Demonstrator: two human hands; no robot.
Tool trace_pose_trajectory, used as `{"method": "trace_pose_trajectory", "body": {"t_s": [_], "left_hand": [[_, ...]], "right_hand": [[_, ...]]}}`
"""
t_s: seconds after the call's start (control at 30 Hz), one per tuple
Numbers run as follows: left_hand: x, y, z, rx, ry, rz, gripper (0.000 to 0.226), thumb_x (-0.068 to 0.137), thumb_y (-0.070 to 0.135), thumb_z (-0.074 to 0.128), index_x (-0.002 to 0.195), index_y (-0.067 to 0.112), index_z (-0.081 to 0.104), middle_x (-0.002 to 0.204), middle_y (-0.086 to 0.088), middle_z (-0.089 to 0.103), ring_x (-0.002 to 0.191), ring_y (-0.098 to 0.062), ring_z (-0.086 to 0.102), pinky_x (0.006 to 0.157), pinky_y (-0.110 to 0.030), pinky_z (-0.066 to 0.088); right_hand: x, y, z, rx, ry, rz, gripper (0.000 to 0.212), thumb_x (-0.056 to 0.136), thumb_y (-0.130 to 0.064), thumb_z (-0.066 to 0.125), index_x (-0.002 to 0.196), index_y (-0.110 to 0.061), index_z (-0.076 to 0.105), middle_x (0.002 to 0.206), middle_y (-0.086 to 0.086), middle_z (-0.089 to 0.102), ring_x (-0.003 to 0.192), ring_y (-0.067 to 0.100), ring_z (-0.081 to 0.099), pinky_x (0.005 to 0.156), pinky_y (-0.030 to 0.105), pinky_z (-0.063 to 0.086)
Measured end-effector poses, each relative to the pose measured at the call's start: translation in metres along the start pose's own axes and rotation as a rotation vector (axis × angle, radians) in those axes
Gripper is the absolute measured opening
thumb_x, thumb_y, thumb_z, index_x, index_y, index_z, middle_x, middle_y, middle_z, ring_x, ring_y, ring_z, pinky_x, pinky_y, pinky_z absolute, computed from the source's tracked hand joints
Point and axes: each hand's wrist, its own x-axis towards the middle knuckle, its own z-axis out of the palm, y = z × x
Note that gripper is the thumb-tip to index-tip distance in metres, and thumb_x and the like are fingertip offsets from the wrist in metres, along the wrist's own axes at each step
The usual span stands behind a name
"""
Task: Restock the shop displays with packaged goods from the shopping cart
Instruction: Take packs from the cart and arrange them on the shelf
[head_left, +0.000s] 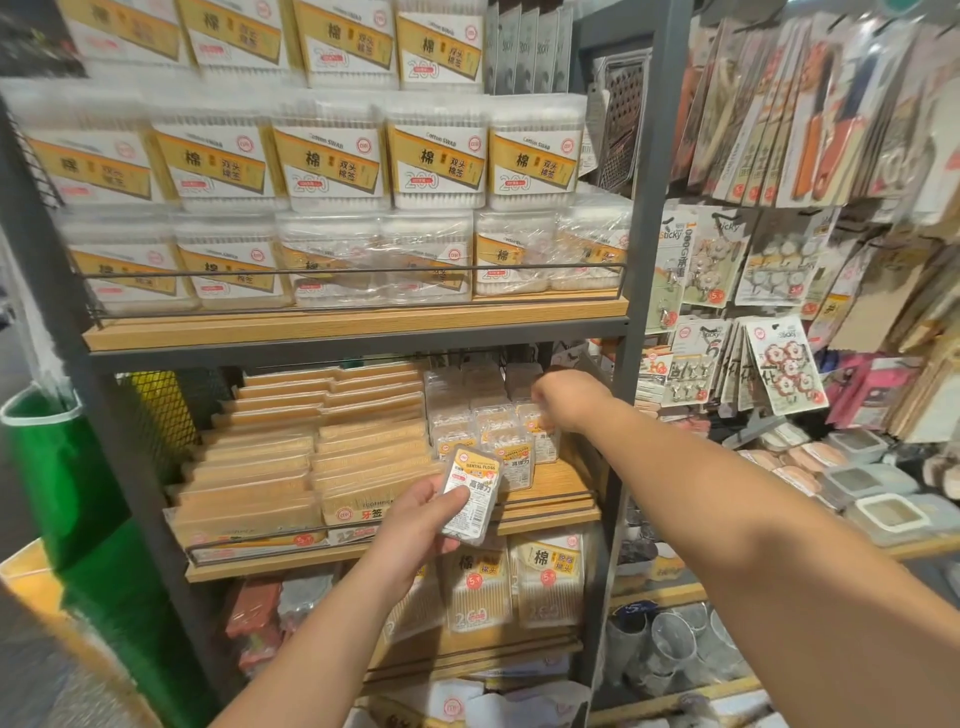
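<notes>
Left hand (415, 519) grasps a dental floss pack (471, 496) by its lower edge, thumb across the front; pack sticks up toward 1 o'clock of the grip. We judge it light, rigid, glossy plastic, slippery, so best pinched on the flat faces. Right hand (563, 400) reaches among the stacked floss packs (498, 436) on the middle shelf (550, 512); we cannot tell whether its grip holds one.

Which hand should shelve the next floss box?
Left, probably. The left hand already grips a dental floss box just in front of the floss stack; the right hand is busy among the back rows.
</notes>
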Motion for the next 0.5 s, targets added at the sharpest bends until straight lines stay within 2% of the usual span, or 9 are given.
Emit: {"method": "trace_pose_trajectory", "body": {"t_s": [0.17, 0.27, 0.3, 0.37, 0.43, 0.5], "left_hand": [[0.000, 0.004, 0.007, 0.013, -0.015, 0.019, 0.025, 0.092, 0.016, 0.065, 0.117, 0.019, 0.065, 0.096, -0.002, 0.076, 0.077, -0.014, 0.070, 0.064, -0.026, 0.049], [0.004, 0.008, 0.013, 0.028, -0.034, 0.041, 0.027, 0.091, 0.014, 0.067, 0.117, 0.021, 0.064, 0.101, 0.001, 0.076, 0.082, -0.013, 0.072, 0.069, -0.028, 0.051], [0.005, 0.010, 0.017, 0.040, -0.046, 0.049, 0.028, 0.091, 0.014, 0.067, 0.117, 0.022, 0.063, 0.101, 0.003, 0.076, 0.082, -0.012, 0.072, 0.069, -0.027, 0.051], [0.008, 0.013, 0.025, 0.058, -0.079, 0.067, 0.030, 0.090, 0.014, 0.069, 0.118, 0.019, 0.062, 0.099, 0.003, 0.076, 0.080, -0.012, 0.071, 0.067, -0.026, 0.052], [0.011, 0.016, 0.035, 0.037, -0.126, 0.088, 0.038, 0.086, 0.014, 0.073, 0.122, 0.011, 0.060, 0.097, 0.000, 0.075, 0.077, -0.015, 0.071, 0.062, -0.025, 0.052], [0.012, 0.020, 0.045, 0.031, -0.170, 0.102, 0.039, 0.086, 0.012, 0.073, 0.122, 0.009, 0.060, 0.098, -0.004, 0.075, 0.080, -0.018, 0.072, 0.065, -0.027, 0.055]], "right_hand": [[-0.014, 0.001, -0.011, 0.025, 0.055, -0.076, 0.035, 0.089, -0.006, 0.062, 0.123, -0.017, 0.061, 0.118, 0.004, 0.064, 0.107, 0.025, 0.061, 0.091, 0.035, 0.052], [-0.037, 0.006, -0.023, 0.311, 0.112, -0.160, 0.026, 0.092, -0.021, 0.066, 0.118, -0.019, 0.063, 0.108, -0.003, 0.065, 0.101, 0.018, 0.063, 0.083, 0.027, 0.051], [-0.046, 0.008, -0.029, 0.438, 0.076, -0.183, 0.024, 0.092, -0.027, 0.066, 0.116, -0.020, 0.064, 0.104, -0.006, 0.065, 0.098, 0.015, 0.065, 0.083, 0.027, 0.053], [-0.061, 0.012, -0.037, 0.583, -0.098, -0.212, 0.028, 0.092, -0.034, 0.065, 0.118, -0.022, 0.062, 0.103, -0.011, 0.064, 0.095, 0.010, 0.064, 0.086, 0.030, 0.055], [-0.069, 0.012, -0.041, 0.596, -0.270, -0.220, 0.043, 0.090, -0.032, 0.068, 0.129, -0.020, 0.056, 0.106, -0.014, 0.063, 0.098, 0.011, 0.065, 0.090, 0.033, 0.056], [-0.073, 0.011, -0.042, 0.551, -0.301, -0.236, 0.048, 0.086, -0.025, 0.074, 0.129, -0.016, 0.055, 0.104, -0.010, 0.066, 0.097, 0.016, 0.067, 0.091, 0.037, 0.056]]}}
